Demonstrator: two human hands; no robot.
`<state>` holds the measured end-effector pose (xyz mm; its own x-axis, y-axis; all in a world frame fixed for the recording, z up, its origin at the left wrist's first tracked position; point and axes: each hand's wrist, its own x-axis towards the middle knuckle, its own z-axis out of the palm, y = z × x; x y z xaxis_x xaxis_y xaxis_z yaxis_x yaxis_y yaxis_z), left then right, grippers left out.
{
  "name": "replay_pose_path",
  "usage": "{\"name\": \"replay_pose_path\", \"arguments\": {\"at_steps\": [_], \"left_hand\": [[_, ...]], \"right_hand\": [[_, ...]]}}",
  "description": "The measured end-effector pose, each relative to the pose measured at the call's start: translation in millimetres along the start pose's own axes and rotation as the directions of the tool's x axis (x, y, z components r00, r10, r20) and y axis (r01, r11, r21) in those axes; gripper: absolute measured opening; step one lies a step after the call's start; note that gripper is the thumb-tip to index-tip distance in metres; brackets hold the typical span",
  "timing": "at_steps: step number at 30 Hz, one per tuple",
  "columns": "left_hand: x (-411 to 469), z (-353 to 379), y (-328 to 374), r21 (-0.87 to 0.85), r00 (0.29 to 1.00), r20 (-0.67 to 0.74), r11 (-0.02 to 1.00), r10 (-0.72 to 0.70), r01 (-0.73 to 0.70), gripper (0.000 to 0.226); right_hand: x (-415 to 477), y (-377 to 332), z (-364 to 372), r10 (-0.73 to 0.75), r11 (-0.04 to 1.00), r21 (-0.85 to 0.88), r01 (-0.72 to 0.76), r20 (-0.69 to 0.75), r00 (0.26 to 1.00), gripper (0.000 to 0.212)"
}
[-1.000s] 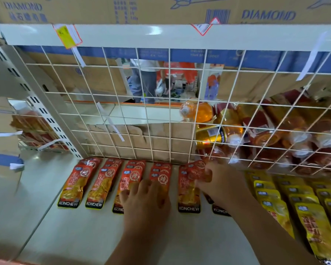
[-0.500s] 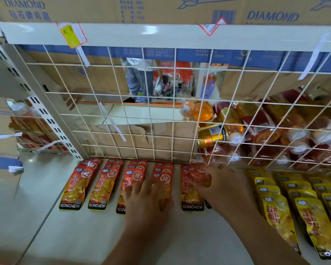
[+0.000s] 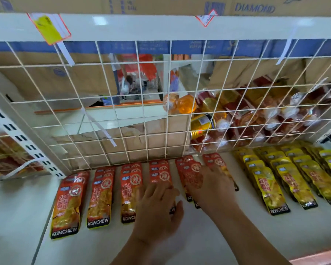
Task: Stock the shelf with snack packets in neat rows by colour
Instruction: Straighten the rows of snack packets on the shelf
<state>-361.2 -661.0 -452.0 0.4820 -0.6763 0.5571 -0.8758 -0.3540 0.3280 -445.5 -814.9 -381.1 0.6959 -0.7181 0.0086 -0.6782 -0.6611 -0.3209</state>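
1. Since the earlier frame, the right hand [image 3: 210, 186] had drawn back a little from the foot of the white wire grid panel [image 3: 137, 61]. This uncovered the tops of the two red rows it had been working on.
2. The left hand [image 3: 157, 213] lay flat and relaxed, fingers straight, pressing on the fourth row of red-orange foil snack packets [image 3: 99, 196]. The right hand's fingers reached forward over the fifth and sixth rows, but blur hid whether they pinched a packet.
3. The step in hand looked like squaring up the red rows. All six ran forward from the grid's foot on the white shelf [image 3: 294, 230]. The two right-hand rows sat skewed and overlapping.
4. The next move probably called for nudging those two rows straight and parallel, with even gaps, while the left hand steadied their neighbours.
5. The yellow foil snack packets [image 3: 268, 188] already lay in rows to the right, also starting at the grid's foot, well apart from the red ones.
6. Behind the grid lay a jumble of bottles and sealed cups [image 3: 237, 119]. Above it sat a brown cardboard carton [image 3: 254, 8], and a yellow price tag [image 3: 48, 27] hung near the grid's top left corner.
7. The grid blocked the rows from going any further back. Slippery foil might slide and shift neighbouring stacks.
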Motion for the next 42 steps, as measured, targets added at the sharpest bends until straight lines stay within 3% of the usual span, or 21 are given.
{"name": "replay_pose_path", "arguments": {"at_steps": [15,33,42], "left_hand": [[3.3,-5.4,1.8,-0.115,0.999,0.017,0.992,-0.047,0.049,0.015],[2.4,-3.9,1.6,-0.082,0.996,0.021,0.993,-0.082,0.084,0.021],[1.8,-5.6,3.6,-0.051,0.995,0.021,0.994,-0.096,0.097,0.021]], "right_hand": [[-5.9,-16.6,10.4,0.088,0.995,-0.065,-0.082,0.092,0.992,0.058],[-4.8,-8.0,11.4,0.064,0.998,-0.006,-0.063,0.061,0.996,0.068],[-14.9,-0.2,2.0,0.018,0.996,0.084,-0.02,0.021,1.0,0.049]]}}
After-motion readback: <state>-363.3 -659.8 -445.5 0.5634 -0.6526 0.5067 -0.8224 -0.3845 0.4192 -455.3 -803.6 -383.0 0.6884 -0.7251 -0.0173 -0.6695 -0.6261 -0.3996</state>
